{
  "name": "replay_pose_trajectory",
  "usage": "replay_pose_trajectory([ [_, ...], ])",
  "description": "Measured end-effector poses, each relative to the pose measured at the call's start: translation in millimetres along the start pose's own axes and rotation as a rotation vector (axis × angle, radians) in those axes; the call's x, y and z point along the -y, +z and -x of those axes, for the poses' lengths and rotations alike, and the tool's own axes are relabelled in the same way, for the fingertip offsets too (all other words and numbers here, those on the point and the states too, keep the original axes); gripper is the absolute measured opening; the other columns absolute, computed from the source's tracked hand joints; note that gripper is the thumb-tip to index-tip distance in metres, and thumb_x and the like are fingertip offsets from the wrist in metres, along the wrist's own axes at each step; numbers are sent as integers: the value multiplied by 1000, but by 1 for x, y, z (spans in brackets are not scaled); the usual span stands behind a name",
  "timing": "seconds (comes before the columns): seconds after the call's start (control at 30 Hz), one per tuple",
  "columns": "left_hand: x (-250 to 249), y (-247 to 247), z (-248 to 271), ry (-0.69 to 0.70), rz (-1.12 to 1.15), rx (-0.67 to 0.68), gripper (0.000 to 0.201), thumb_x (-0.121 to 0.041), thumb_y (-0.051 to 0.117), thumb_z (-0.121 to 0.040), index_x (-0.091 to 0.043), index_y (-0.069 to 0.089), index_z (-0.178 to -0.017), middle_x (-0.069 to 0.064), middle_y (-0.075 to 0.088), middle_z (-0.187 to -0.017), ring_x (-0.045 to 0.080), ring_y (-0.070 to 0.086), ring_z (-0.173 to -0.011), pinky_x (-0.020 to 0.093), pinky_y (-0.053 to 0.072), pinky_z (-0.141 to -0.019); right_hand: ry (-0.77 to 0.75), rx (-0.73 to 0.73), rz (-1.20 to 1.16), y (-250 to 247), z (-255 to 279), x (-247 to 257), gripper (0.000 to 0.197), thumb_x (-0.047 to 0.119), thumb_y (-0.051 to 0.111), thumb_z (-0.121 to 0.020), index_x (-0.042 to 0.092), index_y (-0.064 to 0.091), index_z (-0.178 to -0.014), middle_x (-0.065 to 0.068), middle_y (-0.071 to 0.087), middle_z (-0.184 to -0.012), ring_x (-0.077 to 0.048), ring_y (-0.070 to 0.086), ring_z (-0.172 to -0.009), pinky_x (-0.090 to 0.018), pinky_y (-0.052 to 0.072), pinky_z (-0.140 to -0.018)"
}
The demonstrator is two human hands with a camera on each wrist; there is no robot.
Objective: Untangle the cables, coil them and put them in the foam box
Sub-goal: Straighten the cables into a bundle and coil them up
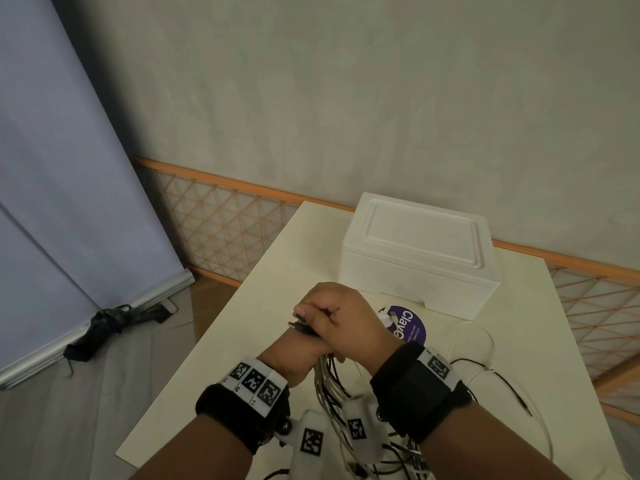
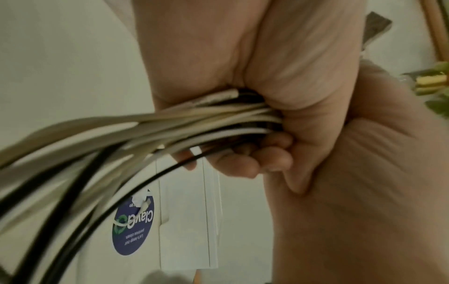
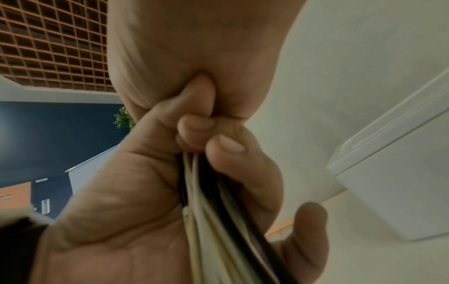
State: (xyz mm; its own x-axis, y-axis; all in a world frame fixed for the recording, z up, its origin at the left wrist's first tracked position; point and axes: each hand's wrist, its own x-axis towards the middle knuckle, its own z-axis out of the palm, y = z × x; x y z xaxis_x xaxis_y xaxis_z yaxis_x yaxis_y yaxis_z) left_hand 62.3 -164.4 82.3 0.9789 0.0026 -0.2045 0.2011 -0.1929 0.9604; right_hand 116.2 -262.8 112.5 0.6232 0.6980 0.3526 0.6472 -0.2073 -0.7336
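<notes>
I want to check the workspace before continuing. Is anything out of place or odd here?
The foam box has its lid on, though the cables must go inside. Both hands hold the cable bundle, and loose white and black cables lie on the table.

a cream table point(image 1: 242, 327) stands by a pale wall point(image 1: 346, 98), orange lattice railing point(image 1: 221, 223) and grey blind point(image 1: 52, 168).

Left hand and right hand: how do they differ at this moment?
The left hand grips the cable bundle in a fist from below, while the right hand lies on top, fingers curled over the same bundle. The left hand is largely covered in the head view; the right hand's back shows fully. Both hold the white and black cables above the table, before the closed foam box.
</notes>
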Motion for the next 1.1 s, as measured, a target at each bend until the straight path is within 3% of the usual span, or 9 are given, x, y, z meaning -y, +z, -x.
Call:
replay_pose_trajectory([
  [0.1, 0, 1, 0, -52, 147, -22, 8, -14, 62, -60, -7, 62, -64, 4, 57, -58, 17, 54, -62, 32, 43, -63, 90, 5, -160, -1, 3, 1, 19, 21, 56, -94, 13, 73, -98, 20, 63, -84, 5, 59, -86, -9, 42, -77],
  [0.27, -9, 0, -1, 13, 4, -15, 21, 4, 56, -84, -2, 60, -64, 1, 61, -57, 8, 61, -58, 20, 47, -55, 124, -21, -216, 1, 1, 5, 13, 20, 65, -89, 12, 75, -90, 14, 65, -80, -1, 62, -82, -18, 47, -76],
  [0.5, -13, -4, -1, 66, 68, 48, 4, -4, 55, -61, -1, 57, -59, -4, 61, -51, 5, 61, -57, 19, 46, -57, 195, -80, -177, -4, -7, 11, 15, 16, 63, -90, 16, 74, -99, 25, 65, -87, 11, 61, -88, -11, 47, -82],
  [0.67, -6, -2, -6, 73, 100, -33, 10, -8, 54, -65, -1, 55, -73, 11, 53, -61, 21, 52, -59, 31, 43, -55, 102, -133, -131, -2, -3, 13, 39, 25, 63, -90, 26, 58, -128, 20, 63, -101, 11, 57, -97, -9, 42, -88],
  [0.77, -13, -4, -9, 136, 262, -66, 10, -5, 55, -71, -3, 57, -81, 12, 54, -69, 23, 49, -61, 33, 38, -53, 175, -208, -355, -4, 2, 5, 78, 35, 71, -80, 29, 28, -145, 14, 42, -140, 4, 50, -117, -7, 41, -91],
  [0.83, -22, -8, -10, 143, 465, -117, 11, -10, 68, -77, -6, 61, -84, 9, 62, -73, 23, 58, -66, 35, 47, -60, 278, -101, -421, 0, 10, -2, 103, 28, 78, -75, 26, 8, -150, 9, 33, -146, 3, 47, -121, -8, 40, -95],
  [0.9, -22, -13, -13, 97, 573, -152, 31, -29, 70, -77, -7, 53, -62, 6, 51, -54, 15, 51, -51, 31, 44, -60, 357, 89, -425, 11, 20, -7, 109, 21, 80, -73, 27, 3, -150, 6, 43, -140, 3, 48, -121, -14, 41, -98],
  [0.97, -14, -17, -17, 80, 518, -155, 50, -46, 72, -76, -10, 46, -52, 5, 43, -51, 15, 44, -50, 30, 40, -61, 393, 135, -448, 20, 27, -13, 92, 18, 80, -73, 28, 23, -143, 3, 56, -128, -1, 58, -109, -18, 48, -86],
  [1.1, -3, -14, -15, 175, 343, -245, 27, -42, 65, -85, -16, 67, -94, -1, 42, -59, 10, 45, -58, 27, 40, -69, 478, 144, -257, 23, 29, -12, 49, 10, 66, -76, 21, 46, -119, -5, 68, -87, -8, 61, -62, -29, 53, -59],
])
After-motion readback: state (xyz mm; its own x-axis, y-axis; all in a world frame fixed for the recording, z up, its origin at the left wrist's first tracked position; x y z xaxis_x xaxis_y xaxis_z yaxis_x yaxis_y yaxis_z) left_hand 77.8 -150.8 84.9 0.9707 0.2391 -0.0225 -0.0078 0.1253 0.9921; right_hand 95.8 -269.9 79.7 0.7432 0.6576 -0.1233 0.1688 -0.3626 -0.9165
